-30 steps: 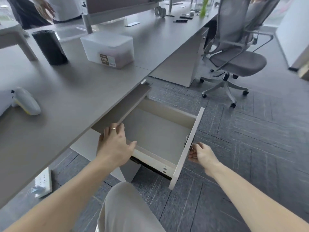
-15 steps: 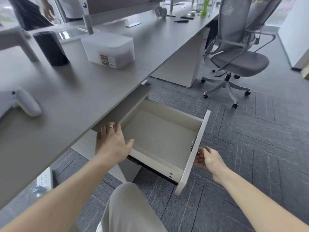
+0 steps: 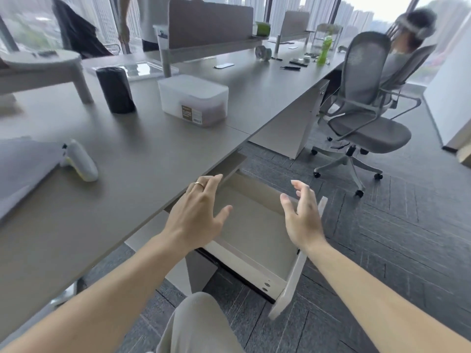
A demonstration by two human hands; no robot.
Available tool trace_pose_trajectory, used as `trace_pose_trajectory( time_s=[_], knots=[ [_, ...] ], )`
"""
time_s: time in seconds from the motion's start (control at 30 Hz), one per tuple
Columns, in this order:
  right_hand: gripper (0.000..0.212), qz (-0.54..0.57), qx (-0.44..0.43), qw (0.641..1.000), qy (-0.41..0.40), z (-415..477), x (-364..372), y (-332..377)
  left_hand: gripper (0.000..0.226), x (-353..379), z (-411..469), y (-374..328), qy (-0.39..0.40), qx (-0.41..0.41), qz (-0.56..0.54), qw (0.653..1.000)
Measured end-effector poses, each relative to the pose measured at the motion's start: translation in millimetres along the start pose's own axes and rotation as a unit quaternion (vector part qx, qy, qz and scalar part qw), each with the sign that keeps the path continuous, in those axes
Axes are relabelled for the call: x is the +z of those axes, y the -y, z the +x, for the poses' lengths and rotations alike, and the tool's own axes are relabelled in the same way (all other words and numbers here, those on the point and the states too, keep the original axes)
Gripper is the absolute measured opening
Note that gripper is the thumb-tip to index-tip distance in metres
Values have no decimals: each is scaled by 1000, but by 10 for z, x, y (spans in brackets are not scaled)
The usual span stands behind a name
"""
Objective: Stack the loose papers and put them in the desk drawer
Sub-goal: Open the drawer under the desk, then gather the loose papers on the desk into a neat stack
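Both hands empty, fingers spread: left hand [image 3: 196,215] and right hand [image 3: 302,215] raised above pulled-out drawer [image 3: 257,233]. Papers [image 3: 23,169] on desk [image 3: 132,159], far left of left hand.

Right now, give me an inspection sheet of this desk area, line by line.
Surface: grey desk, mostly bare near the front edge.
Job's things: drawer pulled open below the desk edge, its visible interior bare; a flat pale sheet or pad at the desk's left edge, too blurred to identify.
Clutter: black cylinder, translucent lidded box, white handheld device, tape roll, green bottle.
Hands: left hand and right hand both open above the drawer, fingers spread, holding nothing.
Cables: nothing seen.
Surroundings: office chair to the right, grey carpet, people at the far side, windows behind.
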State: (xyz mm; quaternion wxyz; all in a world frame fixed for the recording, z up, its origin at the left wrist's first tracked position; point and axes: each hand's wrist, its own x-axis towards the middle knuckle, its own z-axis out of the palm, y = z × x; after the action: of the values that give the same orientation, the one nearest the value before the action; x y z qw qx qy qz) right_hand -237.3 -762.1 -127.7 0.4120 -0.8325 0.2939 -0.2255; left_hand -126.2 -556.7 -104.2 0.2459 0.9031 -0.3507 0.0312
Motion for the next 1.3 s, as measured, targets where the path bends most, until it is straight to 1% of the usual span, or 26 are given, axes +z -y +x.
trace_pose_trajectory(
  time_s=[0.07,0.13,0.2,0.3,0.37,0.43,0.5,0.53,0.57,0.6,0.63,0.7,0.73,0.77,0.8,0.83,0.87,0.9,0.93,1.0,1.07,1.1,1.13,1.17,1.23,1.3],
  knots=[
    [48,0,-68,997,22,10,157,399,70,-288,-28,100,-48,-7,-28,998],
    [48,2,-125,991,50,0,399,839,67,-635,-103,365,-91,-33,-42,994],
    [47,5,-166,981,102,-69,729,1288,65,-1014,-287,805,-128,-88,-35,987],
    [45,22,-207,958,199,-265,1365,1909,62,-1581,-756,1659,-172,-202,4,964],
    [45,38,-219,941,254,-423,1865,2287,64,-1937,-1183,2252,-187,-288,45,938],
    [44,58,-208,926,309,-629,2312,2643,65,-2242,-1634,2739,-189,-377,72,904],
    [49,84,-153,910,375,-793,2733,2914,67,-2448,-2026,3084,-182,-441,87,875],
    [57,94,-116,903,402,-865,2919,3031,68,-2506,-2178,3216,-173,-458,88,867],
    [67,99,-79,899,420,-909,3099,3121,68,-2543,-2291,3318,-161,-468,86,865],
    [74,100,-46,901,419,-932,3264,3190,68,-2562,-2365,3396,-148,-473,82,865],
    [71,101,-27,904,415,-943,3396,3247,68,-2562,-2403,3464,-135,-476,79,865],
    [52,114,-19,907,405,-933,3612,3325,64,-2536,-2395,3555,-119,-476,91,867],
    [54,107,-26,911,398,-906,3706,3347,62,-2521,-2364,3578,-115,-474,102,867],
    [73,85,-36,918,385,-834,3841,3315,62,-2511,-2327,3589,-113,-472,112,867],
    [96,39,-43,930,364,-748,4000,3257,63,-2510,-2288,3595,-109,-471,119,867],
    [110,-9,-55,935,350,-708,4109,3226,63,-2519,-2252,3607,-105,-471,124,867],
    [111,-49,-73,936,341,-683,4192,3200,63,-2543,-2215,3618,-101,-471,128,867],
    [104,-79,-93,933,340,-739,4178,3240,64,-2587,-2175,3630,-98,-473,122,867],
    [98,-98,-106,930,338,-841,4087,3335,66,-2654,-2130,3640,-104,-479,99,866],
    [96,-94,-132,924,346,-910,3990,3449,74,-2829,-2023,3651,-137,-499,-10,856],
    [108,-97,-143,908,381,-854,3960,3455,78,-2971,-1907,3659,-184,-519,-168,818],
    [113,-99,-147,901,397,-821,3955,3443,74,-2992,-1864,3666,-202,-522,-239,794],
    [116,-92,-152,897,405,-786,3943,3436,65,-2984,-1837,3665,-212,-521,-287,775],
    [116,-81,-160,895,409,-758,3927,3424,52,-2948,-1827,3670,-210,-513,-310,772],
    [118,-64,-176,893,409,-713,3898,3397,34,-2836,-1832,3682,-181,-492,-294,800],
    [117,-27,-164,889,427,-683,3870,3390,34,-2756,-1859,3661,-174,-465,-254,830]
  ],
)
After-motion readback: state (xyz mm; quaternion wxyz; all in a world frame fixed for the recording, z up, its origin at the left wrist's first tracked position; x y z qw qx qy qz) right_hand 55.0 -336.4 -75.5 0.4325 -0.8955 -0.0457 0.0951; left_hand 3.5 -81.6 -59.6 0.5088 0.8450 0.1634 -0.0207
